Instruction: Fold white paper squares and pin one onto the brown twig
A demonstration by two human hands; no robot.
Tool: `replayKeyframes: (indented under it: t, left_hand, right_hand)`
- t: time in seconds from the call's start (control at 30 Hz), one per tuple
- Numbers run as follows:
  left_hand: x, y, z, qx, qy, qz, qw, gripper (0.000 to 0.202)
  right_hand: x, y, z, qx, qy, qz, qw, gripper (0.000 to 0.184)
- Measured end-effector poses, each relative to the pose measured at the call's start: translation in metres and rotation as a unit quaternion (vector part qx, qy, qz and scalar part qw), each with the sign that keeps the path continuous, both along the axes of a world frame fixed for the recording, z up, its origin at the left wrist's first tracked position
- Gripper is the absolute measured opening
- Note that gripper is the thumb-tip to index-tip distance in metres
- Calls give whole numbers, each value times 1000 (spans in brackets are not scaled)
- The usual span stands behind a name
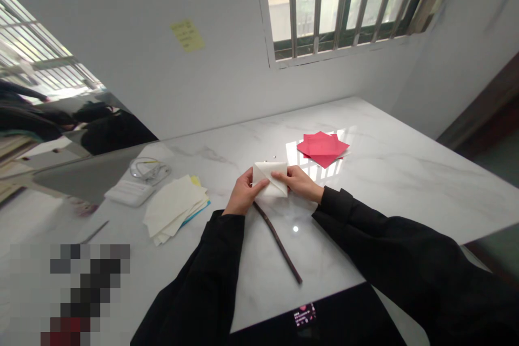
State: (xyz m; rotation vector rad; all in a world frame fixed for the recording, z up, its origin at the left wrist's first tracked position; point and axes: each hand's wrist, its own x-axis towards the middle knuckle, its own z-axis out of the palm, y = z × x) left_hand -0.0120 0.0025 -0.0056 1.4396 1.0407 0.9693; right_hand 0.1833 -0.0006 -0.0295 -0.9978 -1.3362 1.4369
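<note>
A small piece of folded white paper (272,167), with a diagonal fold line across its face, is held up over the table in both hands. My left hand (242,192) grips its left edge, thumb on the front and fingers behind. On the opposite edge, my right hand (302,181) pinches the paper the same way. Below the paper a thin dark brown stick (279,243) lies on the table, its far end close to my left hand. The fingers behind the paper are mostly hidden.
Red paper sheets (323,148) lie behind my right hand on the marbled white table (405,173). Loose white sheets (174,205) lie to the left, beside a white box (130,192) and a coiled cable (150,170). A yellow note (187,35) sticks to the wall.
</note>
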Motion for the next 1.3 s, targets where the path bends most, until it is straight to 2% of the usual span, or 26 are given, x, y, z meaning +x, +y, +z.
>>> replayKeyframes:
  t: [0.2,0.47,0.67,0.93,1.13,1.3]
  left_hand:
    - [0,-1,2,-21,-13,-3,1000,68]
    - [2,-4,5,-21,-17,24,999,68]
    - [1,-1,0,-27,-11,31,999,66]
    - [1,6,-9,-79,-101,58,990,64]
    - [3,4,-4,-108,-115,82,984,47]
    - [3,2,-2,-102,-105,50,988,48]
  right_hand:
    - [-1,-1,-3,17,-2,-14,1000,61]
    - [-2,0,-4,20,-8,-20,1000,61]
    - [-1,0,-6,28,-26,-28,999,59]
    - [1,2,-3,29,-16,28,999,63]
    - [2,3,-9,56,-57,32,996,54]
    - [3,3,-7,57,-72,26,995,48]
